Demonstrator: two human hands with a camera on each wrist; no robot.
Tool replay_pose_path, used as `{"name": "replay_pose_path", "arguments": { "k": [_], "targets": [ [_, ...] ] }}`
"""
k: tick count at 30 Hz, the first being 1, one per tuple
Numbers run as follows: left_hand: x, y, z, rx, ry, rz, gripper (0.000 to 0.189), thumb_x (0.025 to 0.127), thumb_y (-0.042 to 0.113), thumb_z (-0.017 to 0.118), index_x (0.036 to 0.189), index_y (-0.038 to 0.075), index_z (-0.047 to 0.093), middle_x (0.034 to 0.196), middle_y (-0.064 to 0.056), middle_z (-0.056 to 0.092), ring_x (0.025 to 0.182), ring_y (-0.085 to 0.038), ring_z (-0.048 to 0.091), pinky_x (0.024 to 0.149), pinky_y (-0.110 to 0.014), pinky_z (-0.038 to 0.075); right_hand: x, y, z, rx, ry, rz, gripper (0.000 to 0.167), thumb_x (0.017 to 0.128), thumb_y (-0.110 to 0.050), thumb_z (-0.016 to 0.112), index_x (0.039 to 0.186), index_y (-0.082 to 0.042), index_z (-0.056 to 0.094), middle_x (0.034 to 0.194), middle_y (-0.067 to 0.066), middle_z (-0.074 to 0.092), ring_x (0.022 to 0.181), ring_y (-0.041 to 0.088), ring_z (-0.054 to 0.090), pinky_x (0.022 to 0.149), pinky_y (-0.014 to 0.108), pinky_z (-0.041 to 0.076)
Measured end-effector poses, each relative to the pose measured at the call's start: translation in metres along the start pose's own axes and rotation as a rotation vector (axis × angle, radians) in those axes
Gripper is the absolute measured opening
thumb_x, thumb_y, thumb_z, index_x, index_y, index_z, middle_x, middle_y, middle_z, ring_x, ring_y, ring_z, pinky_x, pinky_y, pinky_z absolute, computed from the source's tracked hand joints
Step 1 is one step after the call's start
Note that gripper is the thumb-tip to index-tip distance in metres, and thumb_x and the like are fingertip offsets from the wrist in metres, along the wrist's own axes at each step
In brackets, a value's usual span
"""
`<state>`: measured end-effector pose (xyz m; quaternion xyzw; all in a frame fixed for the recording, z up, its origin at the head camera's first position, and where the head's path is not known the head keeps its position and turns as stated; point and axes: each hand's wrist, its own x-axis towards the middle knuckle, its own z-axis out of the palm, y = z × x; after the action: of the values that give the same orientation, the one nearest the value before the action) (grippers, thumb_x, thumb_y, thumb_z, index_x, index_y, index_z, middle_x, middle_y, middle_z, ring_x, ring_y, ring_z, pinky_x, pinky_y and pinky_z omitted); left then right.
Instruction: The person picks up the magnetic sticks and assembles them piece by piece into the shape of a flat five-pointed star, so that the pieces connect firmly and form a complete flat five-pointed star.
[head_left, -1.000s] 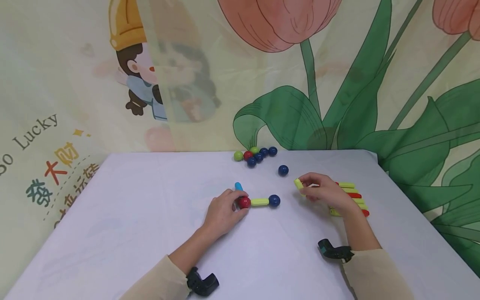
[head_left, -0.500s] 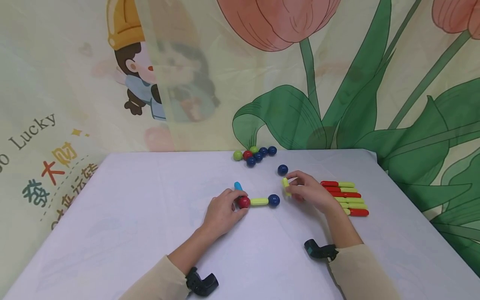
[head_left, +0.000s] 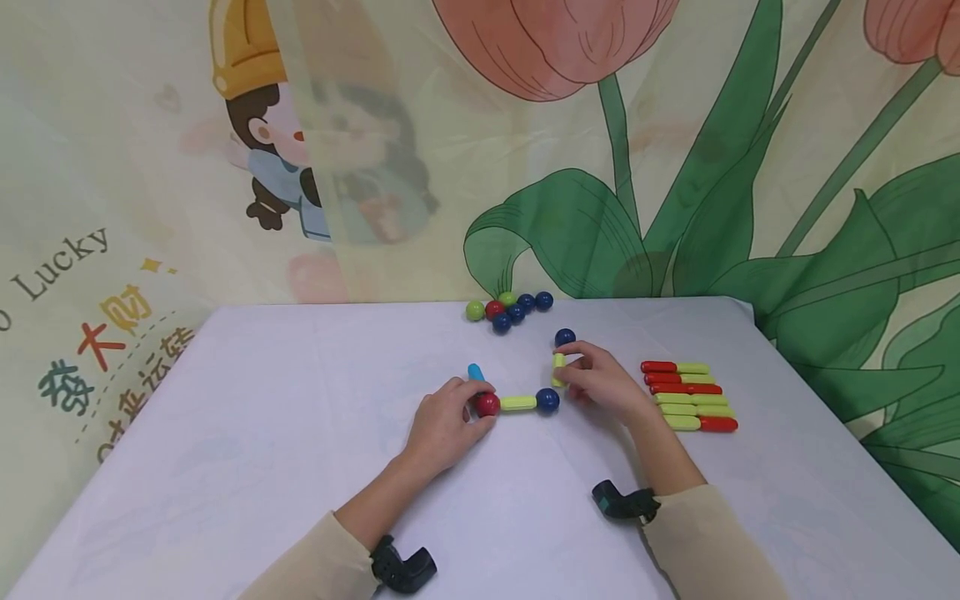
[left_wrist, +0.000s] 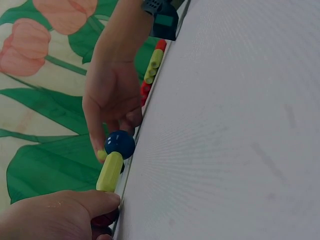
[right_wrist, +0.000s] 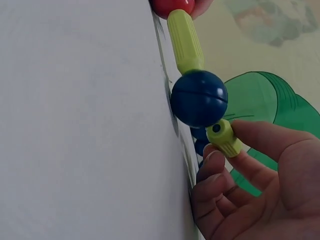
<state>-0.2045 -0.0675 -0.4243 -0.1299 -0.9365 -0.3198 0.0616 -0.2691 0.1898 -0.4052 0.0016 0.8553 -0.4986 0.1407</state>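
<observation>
Rod of yellow-green, pinched between thumb and fingers of the right hand, is just behind a dark blue ball; whether the two touch, I cannot tell. Only the right wrist view shows a dark round inset in the rod's near end and a seam round the ball. From that ball a second yellow-green rod runs to a red ball, which the left hand grips. The left wrist view has the thumb over most of the red ball; the head view shows it plainly, along with a bright blue rod poking out past the left fingers, its inner end hidden. Another blue ball lies just past the right fingertips. Farther back, a cluster of balls sits near the white table's far edge. Red and yellow-green rods lie side by side at right.
</observation>
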Motion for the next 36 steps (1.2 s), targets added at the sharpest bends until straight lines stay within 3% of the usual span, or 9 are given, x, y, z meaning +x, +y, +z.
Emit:
{"name": "replay_pose_path", "arguments": {
  "k": [12, 22, 30, 36],
  "targets": [
    [0.0, -0.003, 0.002, -0.007, 0.009, 0.004, 0.037, 0.088, 0.024, 0.082, 0.123, 0.02, 0.072, 0.095, 0.002, 0.062, 0.073, -0.009, 0.051, 0.07, -0.027, 0.04, 0.0, 0.0, 0.006, -0.043, 0.008, 0.023, 0.041, 0.101, -0.026, 0.064, 0.137, -0.01, 0.058, 0.102, 0.012, 0.063, 0.077, 0.022, 0.058, 0.067, 0.027, 0.051],
    [0.001, -0.004, 0.003, -0.036, 0.02, -0.029, 0.043, 0.09, 0.017, 0.078, 0.131, 0.019, 0.069, 0.109, -0.004, 0.065, 0.079, -0.012, 0.054, 0.069, -0.026, 0.046, -0.003, 0.001, -0.001, -0.138, -0.008, 0.053, 0.029, 0.101, -0.026, 0.062, 0.119, -0.004, 0.068, 0.091, 0.008, 0.064, 0.073, 0.02, 0.054, 0.065, 0.026, 0.047],
    [0.001, -0.005, 0.003, -0.101, 0.037, -0.028, 0.041, 0.092, 0.02, 0.072, 0.132, 0.012, 0.068, 0.105, -0.005, 0.064, 0.079, -0.013, 0.053, 0.067, -0.024, 0.045, -0.009, 0.004, -0.012, -0.203, -0.141, 0.047, 0.023, 0.1, -0.028, 0.066, 0.109, -0.007, 0.072, 0.084, 0.006, 0.066, 0.069, 0.02, 0.054, 0.063, 0.027, 0.045],
    [0.003, -0.005, 0.002, -0.141, 0.068, -0.066, 0.039, 0.096, 0.022, 0.068, 0.131, 0.006, 0.067, 0.097, -0.005, 0.061, 0.081, -0.015, 0.053, 0.069, -0.025, 0.046, -0.016, 0.005, -0.02, -0.205, -0.395, -0.025, 0.017, 0.097, -0.022, 0.069, 0.107, -0.008, 0.072, 0.083, 0.006, 0.071, 0.063, 0.018, 0.055, 0.059, 0.025, 0.046]
  ]
}}
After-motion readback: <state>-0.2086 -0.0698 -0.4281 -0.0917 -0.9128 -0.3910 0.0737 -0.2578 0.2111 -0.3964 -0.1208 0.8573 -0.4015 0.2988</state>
